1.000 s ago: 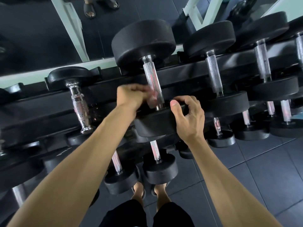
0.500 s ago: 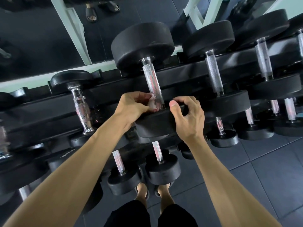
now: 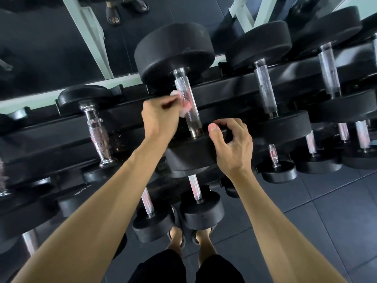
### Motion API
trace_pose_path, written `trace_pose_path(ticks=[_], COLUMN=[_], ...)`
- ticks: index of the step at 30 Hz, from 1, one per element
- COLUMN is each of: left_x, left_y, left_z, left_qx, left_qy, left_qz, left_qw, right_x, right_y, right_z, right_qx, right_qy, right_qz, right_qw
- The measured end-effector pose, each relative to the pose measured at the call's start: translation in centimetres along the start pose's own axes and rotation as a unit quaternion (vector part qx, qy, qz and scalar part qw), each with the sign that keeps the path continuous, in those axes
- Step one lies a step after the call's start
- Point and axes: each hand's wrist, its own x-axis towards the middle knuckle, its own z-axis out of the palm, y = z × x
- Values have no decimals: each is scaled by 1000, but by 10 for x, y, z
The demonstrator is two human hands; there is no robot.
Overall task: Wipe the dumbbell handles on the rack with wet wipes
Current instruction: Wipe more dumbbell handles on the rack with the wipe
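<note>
left hand (image 3: 161,117): blurry, fingers hidden, holding one wet wipe (image 3: 184,106) against the dumbbell handle (image 3: 188,107);
right hand (image 3: 232,144): fingers curled on that dumbbell's near head (image 3: 191,154)

Dark tiled floor (image 3: 336,211), wall mirror (image 3: 40,37).
</note>
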Motion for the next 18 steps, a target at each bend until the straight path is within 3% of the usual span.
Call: trace_pose_path(ticks=[3,13,18], left_x=[-10,33,-19], left_y=[-7,23,14], left_z=[-6,12,6], left_qx=[7,19,93], left_qy=[-56,110,-33], left_qz=[8,32,55], left_qw=[998,993,994], right_x=[0,0,1], right_y=[0,1,1], right_z=[0,-1,0], right_qx=[0,-3,5], right_qy=[7,3,3], right_qz=[-4,-9,-7], right_qw=[1000,1000,1000])
